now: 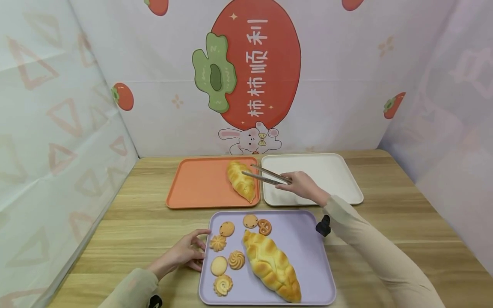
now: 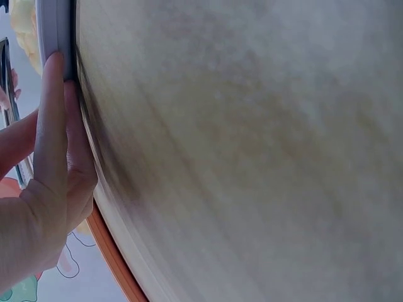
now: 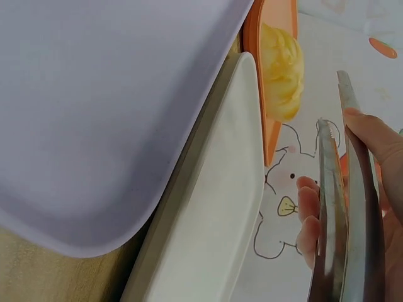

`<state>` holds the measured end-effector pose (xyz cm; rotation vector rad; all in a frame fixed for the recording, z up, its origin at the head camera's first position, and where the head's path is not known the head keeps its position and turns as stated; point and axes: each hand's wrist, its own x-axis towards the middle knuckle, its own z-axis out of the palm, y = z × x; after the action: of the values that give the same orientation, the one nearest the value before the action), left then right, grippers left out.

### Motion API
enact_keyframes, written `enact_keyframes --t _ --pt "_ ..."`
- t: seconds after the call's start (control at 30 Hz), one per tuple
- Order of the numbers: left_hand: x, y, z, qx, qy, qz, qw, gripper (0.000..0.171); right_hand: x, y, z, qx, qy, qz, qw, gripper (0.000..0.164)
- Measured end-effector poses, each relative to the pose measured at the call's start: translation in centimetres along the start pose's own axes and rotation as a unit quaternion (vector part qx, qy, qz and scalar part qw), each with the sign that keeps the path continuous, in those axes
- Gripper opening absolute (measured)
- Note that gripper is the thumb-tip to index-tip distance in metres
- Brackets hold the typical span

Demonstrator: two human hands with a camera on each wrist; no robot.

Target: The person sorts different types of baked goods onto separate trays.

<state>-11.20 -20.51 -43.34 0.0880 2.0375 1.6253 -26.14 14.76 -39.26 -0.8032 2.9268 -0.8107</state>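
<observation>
My right hand holds a pair of metal tongs, thumb on one arm and fingers on the other. The tongs' arms stand apart with nothing between their tips, which lie over the right side of a braided bread loaf on the orange tray. At the left edge of the lavender tray, my left hand touches the rim with extended fingertips. A larger braided loaf lies on this tray, right of several cookies and a small pretzel.
A white tray stands at the back right, beside the orange one and beneath my right hand. All three trays rest on a wooden table. Behind the table hangs a printed backdrop, with a patterned sheet along the left side.
</observation>
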Motion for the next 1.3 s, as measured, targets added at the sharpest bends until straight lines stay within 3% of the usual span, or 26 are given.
enact_keyframes --t 0.63,1.3 --pt "-0.1 0.1 0.1 0.002 -0.001 -0.001 1.0000 0.063 -5.0 -1.2 -0.5 -0.015 0.004 -0.047 0.999 0.050" --pt "-0.1 0.3 0.0 -0.003 -0.004 -0.002 1.0000 0.063 -10.4 -1.5 -1.1 -0.004 -0.039 -0.063 0.997 0.047"
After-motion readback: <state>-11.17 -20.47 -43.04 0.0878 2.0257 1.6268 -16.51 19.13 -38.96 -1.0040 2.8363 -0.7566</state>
